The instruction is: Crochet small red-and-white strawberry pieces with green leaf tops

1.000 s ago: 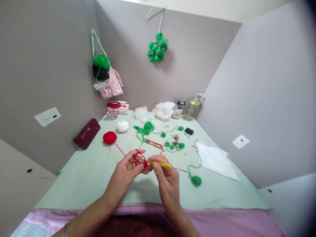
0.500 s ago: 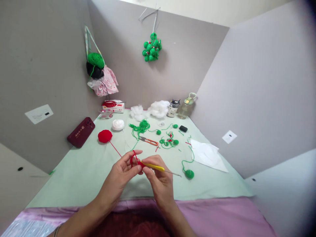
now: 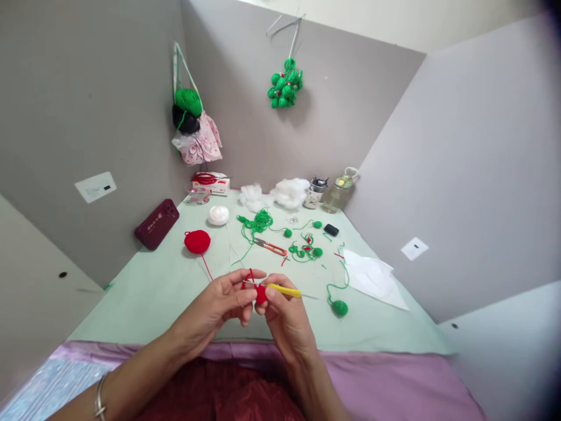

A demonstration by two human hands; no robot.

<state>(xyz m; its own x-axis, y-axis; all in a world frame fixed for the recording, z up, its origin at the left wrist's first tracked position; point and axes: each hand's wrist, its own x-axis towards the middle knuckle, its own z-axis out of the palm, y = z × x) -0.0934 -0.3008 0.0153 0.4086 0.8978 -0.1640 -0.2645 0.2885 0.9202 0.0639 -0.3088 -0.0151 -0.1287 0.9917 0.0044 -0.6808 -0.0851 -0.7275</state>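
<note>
My left hand (image 3: pixel 225 298) pinches a small red crochet piece (image 3: pixel 261 294), with red yarn looped over its raised index finger. Between the fingers of my right hand (image 3: pixel 287 310) is a crochet hook (image 3: pixel 284 290) with a yellow handle. Its thin metal tip points left into the yarn loop by the red piece, and its other end sticks out to the right. My right thumb also rests at the red piece. From the left hand the yarn runs back to a red yarn ball (image 3: pixel 197 241) on the table.
Behind my hands lie orange-handled thread snips (image 3: pixel 270 247), tangled green yarn (image 3: pixel 258 221) and a white yarn ball (image 3: pixel 218 216). A green crocheted ball (image 3: pixel 340 308) and white paper (image 3: pixel 372 278) are at right. A dark red phone (image 3: pixel 156 224) leans at left; a bottle (image 3: pixel 337 193) stands at the back.
The camera view has shifted, so the scene sits further right. The hook has turned flatter, its tip now showing left of the red piece, which is more exposed between my fingers.
</note>
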